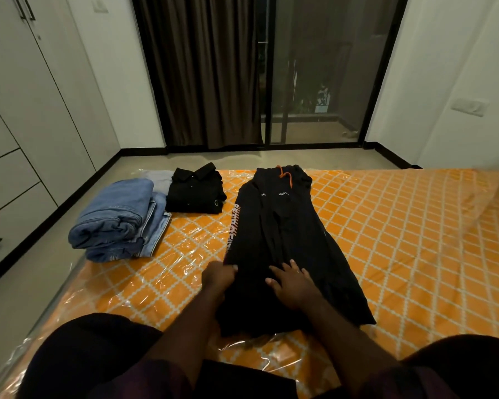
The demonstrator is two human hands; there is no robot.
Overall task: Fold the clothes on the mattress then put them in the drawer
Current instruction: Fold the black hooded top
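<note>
One black garment (285,226) is laid out on the mattress (401,226). Its long axis runs straight away from the hands, and the orange-drawstring end is pointed farthest from them. Its left edge is pinched by the left hand (218,276), whose fingers are curled on the cloth. The right hand (296,286) is pressed flat on the garment with fingers spread. Beyond and left of the left hand, one folded black shirt (195,191) and two stacked folded jeans (118,217) are placed.
</note>
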